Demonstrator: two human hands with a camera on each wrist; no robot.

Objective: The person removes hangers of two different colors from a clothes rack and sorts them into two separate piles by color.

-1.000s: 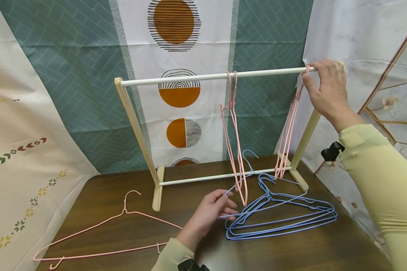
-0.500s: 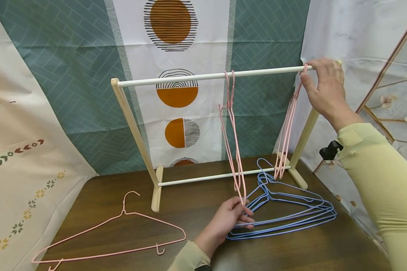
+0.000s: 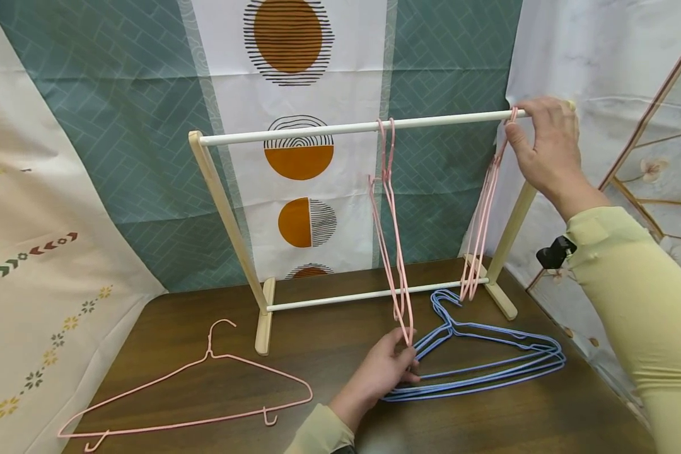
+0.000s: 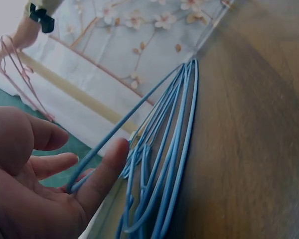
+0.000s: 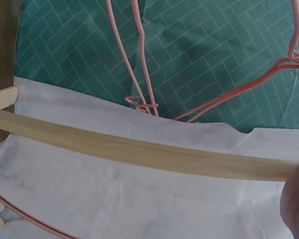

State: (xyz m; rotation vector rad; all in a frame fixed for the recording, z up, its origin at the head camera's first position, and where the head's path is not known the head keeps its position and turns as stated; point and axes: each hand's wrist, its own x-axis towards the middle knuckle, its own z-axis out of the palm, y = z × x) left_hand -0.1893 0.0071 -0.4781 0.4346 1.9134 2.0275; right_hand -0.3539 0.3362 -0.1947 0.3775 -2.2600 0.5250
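Observation:
Blue hangers (image 3: 488, 372) lie stacked on the table, their hooks toward the rack. My left hand (image 3: 377, 372) is at the stack's left end. In the left wrist view, the corner of the top hanger (image 4: 120, 122) lies among the loosely spread fingers, tilted a little off the stack. My right hand (image 3: 547, 148) grips the right end of the white top rod (image 3: 448, 120) of a clothes rack, beside several pink hangers (image 3: 485, 214) hung there. Two more pink hangers (image 3: 396, 227) hang near the rod's middle, their lower ends just above my left hand.
A single pink hanger (image 3: 204, 425) lies flat on the dark wooden table (image 3: 204, 384) at the left. The rack's wooden posts (image 3: 229, 221) stand on feet, joined low down by a white rail (image 3: 329, 301). Patterned cloths (image 3: 147, 126) hang behind and at both sides.
My left hand has laid the blue hanger down onto the stack, moving right, and its fingers have loosened. The right hand stays on the rod's end.

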